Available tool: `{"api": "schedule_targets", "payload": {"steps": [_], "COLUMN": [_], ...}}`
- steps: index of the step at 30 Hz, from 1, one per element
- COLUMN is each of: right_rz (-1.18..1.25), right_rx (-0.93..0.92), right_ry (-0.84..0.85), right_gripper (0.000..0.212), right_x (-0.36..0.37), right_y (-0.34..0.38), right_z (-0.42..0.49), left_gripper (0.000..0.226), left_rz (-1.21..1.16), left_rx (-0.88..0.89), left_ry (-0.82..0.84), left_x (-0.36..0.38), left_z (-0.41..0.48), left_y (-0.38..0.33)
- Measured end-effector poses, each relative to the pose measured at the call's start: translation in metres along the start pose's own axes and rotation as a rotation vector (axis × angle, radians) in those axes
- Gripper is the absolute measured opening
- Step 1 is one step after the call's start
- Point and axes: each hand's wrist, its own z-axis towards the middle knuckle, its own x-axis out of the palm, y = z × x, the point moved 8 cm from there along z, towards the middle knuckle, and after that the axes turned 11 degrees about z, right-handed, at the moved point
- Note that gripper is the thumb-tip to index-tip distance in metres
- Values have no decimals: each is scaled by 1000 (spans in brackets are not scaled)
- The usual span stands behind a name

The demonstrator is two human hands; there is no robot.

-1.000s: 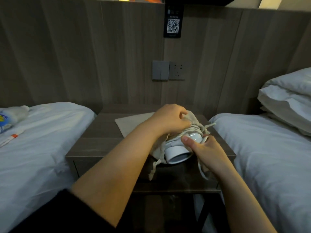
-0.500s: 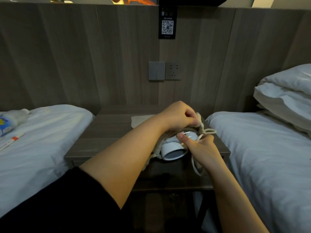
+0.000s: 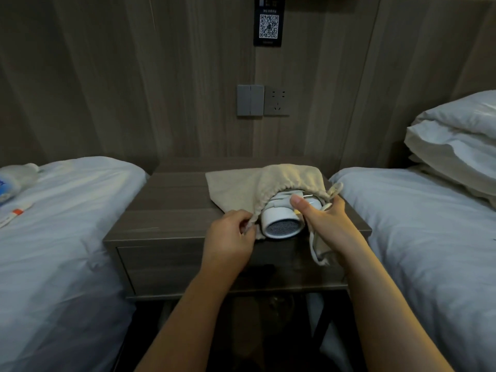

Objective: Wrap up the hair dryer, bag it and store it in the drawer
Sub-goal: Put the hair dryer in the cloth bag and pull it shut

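A white hair dryer lies on the nightstand, its grille end sticking out of a beige drawstring bag; its wound cord and plug show at the bag's mouth. My left hand pinches the left edge of the bag's mouth. My right hand grips the dryer at the right side of the mouth, thumb on the plug, with the drawstring hanging below it. The closed drawer is under the tabletop.
Beds with white sheets flank the nightstand: left bed with a bottle and a small stick, right bed with pillows. A switch and socket sit on the wood wall behind.
My left hand has come off the top of the bag and moved down to its left mouth edge. The bag now covers more of the dryer, and its grille faces me.
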Motion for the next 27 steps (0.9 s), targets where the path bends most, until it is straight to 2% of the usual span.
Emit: {"api": "schedule_targets", "payload": {"steps": [2,5,10,14,16,18,20,22,25,26,27], "right_rz": [7,27,112,301,411,495,585,632,607,612,631], "right_rx": [-11,27,145,285,298,315,347,371,264,268,301], "right_ry": [-21,-65,-131,-109,-98,-130,-180,-201,-169,-151,-137], "right_gripper": [104,105,110,137,140,127,93,72,58,63,78], "right_x": [1,5,15,24,25,36,44,54,69,72,74], "right_y": [1,-1,-3,-24,-42,-35,-33,-30,-15,-18,-20], "right_z": [-2,-1,7,40,62,49,40,37,30,30,24], "left_gripper": [6,13,26,30,24,19,21,26,22,20,18], "left_rz": [-35,-116,-218,-193,-206,-212,-237,-233,-243,-247,-246], "left_rx": [23,49,-30,-43,-56,-60,-68,-58,-68,-83,-98], "left_ry": [-46,-65,158,119,88,74,91,112,112,99,84], "left_x": [-7,-11,6,-3,-6,-10,-11,-12,-15,-17,-19], "left_z": [1,3,4,8,8,7,6,6,5,6,7], "left_y": [-3,-8,-5,-2,2,3,3,2,6,10,13]}}
